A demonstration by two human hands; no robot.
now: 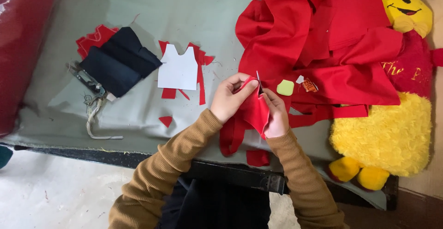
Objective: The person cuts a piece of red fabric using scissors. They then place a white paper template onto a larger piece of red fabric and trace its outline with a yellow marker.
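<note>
My left hand point(229, 97) pinches the upper edge of a small red fabric piece point(254, 111) held above the table edge. On the piece's right side my right hand point(277, 113) grips it too, with a thin pale blade-like thing point(258, 81) sticking up between the fingers. Red strips point(230, 139) hang down from the piece. Both sleeves are mustard brown. Just beyond my hands lie a pale green chalk point(285, 87) and a small orange and white item point(308, 86).
A heap of red cloth point(314, 35) covers the table's far right, over a yellow plush toy point(387, 132). A white paper pattern point(177, 69) on red scraps, folded dark navy fabric point(117, 60), scissors point(85, 79) and cord point(94, 118) lie to the left on the grey-green table cover point(184, 12).
</note>
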